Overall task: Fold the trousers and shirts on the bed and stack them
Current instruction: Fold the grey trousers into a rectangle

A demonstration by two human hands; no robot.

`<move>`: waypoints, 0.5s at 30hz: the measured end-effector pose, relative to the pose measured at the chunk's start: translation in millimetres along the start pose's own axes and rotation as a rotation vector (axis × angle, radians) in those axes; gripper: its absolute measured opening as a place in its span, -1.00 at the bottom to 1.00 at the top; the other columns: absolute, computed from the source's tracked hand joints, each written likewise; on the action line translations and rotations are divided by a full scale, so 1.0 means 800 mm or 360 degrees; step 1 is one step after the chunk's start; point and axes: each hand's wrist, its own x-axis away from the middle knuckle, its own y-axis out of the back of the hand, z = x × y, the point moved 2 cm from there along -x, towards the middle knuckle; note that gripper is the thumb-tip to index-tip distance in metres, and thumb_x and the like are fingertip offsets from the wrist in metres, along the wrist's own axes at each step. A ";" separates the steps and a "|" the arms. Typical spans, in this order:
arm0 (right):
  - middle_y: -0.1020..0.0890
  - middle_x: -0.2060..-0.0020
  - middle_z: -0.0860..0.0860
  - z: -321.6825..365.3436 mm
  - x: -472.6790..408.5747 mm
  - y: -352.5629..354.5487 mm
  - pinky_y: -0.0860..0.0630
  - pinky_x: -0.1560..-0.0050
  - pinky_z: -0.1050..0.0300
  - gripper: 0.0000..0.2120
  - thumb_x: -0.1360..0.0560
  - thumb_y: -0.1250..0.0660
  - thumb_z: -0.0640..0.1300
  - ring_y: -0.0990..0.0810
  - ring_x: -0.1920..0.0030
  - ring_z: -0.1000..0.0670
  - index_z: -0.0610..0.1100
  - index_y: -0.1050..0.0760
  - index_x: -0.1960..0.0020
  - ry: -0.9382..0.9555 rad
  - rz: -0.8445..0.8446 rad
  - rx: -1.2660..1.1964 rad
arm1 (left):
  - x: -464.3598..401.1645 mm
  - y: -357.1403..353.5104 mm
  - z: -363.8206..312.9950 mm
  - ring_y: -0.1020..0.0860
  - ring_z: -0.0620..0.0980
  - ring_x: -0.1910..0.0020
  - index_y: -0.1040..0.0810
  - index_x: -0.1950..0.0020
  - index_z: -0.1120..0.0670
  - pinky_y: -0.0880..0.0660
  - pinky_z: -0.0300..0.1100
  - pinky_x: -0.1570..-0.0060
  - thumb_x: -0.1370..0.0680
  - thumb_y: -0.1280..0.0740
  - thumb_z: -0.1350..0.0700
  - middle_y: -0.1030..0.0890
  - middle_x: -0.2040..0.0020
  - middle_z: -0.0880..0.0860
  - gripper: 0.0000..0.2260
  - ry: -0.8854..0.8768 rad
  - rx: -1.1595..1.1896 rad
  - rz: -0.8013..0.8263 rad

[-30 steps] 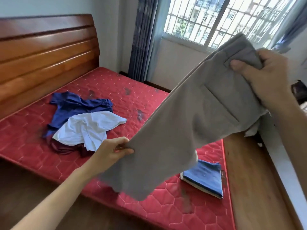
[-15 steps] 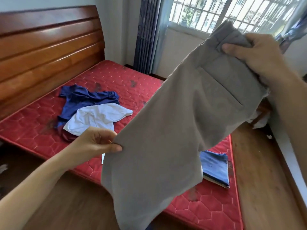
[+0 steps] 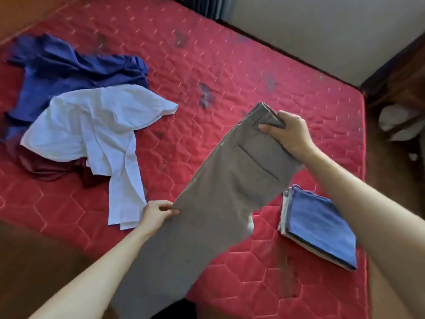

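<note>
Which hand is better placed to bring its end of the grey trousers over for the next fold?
Probably the left hand: it pinches the leg edge of the grey trousers, while the right hand anchors the waistband.

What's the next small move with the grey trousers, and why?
Probably lower them flat onto the bare red mattress. The right hand grips the waistband and the left hand pinches a leg edge, so the grey trousers hang in the air, unfolded, between the loose shirts and the folded stack.
</note>
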 end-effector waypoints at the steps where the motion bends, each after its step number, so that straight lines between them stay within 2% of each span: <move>1: -0.35 0.44 0.08 -0.026 -0.028 -0.026 -0.25 0.35 0.14 -0.54 -0.38 -0.49 0.09 -0.26 0.39 0.08 -0.11 -0.26 0.36 -0.0034 0.0014 -0.0026 | -0.034 -0.004 0.007 -0.63 -0.03 0.22 -0.71 0.24 -0.04 -0.50 -0.26 0.23 -0.39 -0.52 0.22 -0.70 0.27 -0.04 -0.85 0.0031 -0.0011 -0.0064; 4: -0.32 0.47 0.12 -0.079 -0.108 -0.084 -0.22 0.42 0.26 -0.54 -0.37 -0.50 0.08 -0.24 0.44 0.15 -0.07 -0.25 0.39 -0.0061 0.0074 -0.0069 | -0.113 -0.005 0.015 -0.65 -0.08 0.18 -0.72 0.19 -0.03 -0.53 -0.20 0.15 -0.38 -0.53 0.17 -0.70 0.24 -0.09 -0.90 0.0087 -0.0104 -0.0122; 7: -0.34 0.48 0.15 -0.098 -0.193 -0.125 -0.23 0.42 0.29 -0.60 -0.36 -0.51 0.06 -0.26 0.44 0.18 -0.07 -0.35 0.40 -0.0006 0.0247 -0.0067 | -0.161 0.004 0.005 -0.64 -0.16 0.26 -0.71 0.22 -0.08 -0.49 -0.21 0.25 -0.37 -0.54 0.15 -0.69 0.27 -0.11 -0.88 0.0122 -0.0202 -0.0013; 10: -0.30 0.45 0.10 -0.093 -0.288 -0.153 -0.21 0.41 0.21 -0.56 -0.36 -0.52 0.05 -0.23 0.43 0.15 -0.11 -0.30 0.39 0.0078 0.0330 -0.0016 | -0.202 0.018 -0.017 -0.64 -0.18 0.18 -0.71 0.21 -0.10 -0.50 -0.22 0.11 -0.37 -0.54 0.14 -0.70 0.22 -0.12 -0.87 0.0060 -0.0203 -0.0020; 13: -0.28 0.44 0.08 -0.091 -0.378 -0.173 -0.20 0.39 0.15 -0.54 -0.39 -0.50 0.06 -0.24 0.39 0.09 -0.08 -0.26 0.39 0.0117 0.0334 0.0120 | -0.261 0.028 -0.054 -0.61 -0.26 0.23 -0.69 0.20 -0.15 -0.47 -0.38 0.19 -0.38 -0.54 0.13 -0.69 0.23 -0.15 -0.85 -0.0076 -0.0187 -0.0122; 15: -0.43 0.34 0.01 -0.097 -0.435 -0.184 -0.29 0.30 0.11 -0.66 -0.43 -0.46 0.07 -0.38 0.28 0.01 -0.10 -0.39 0.30 0.0053 0.0228 0.0220 | -0.311 0.030 -0.081 -0.59 -0.28 0.23 -0.69 0.18 -0.13 -0.43 -0.43 0.21 -0.40 -0.52 0.15 -0.69 0.20 -0.15 -0.84 -0.0205 -0.0231 -0.0263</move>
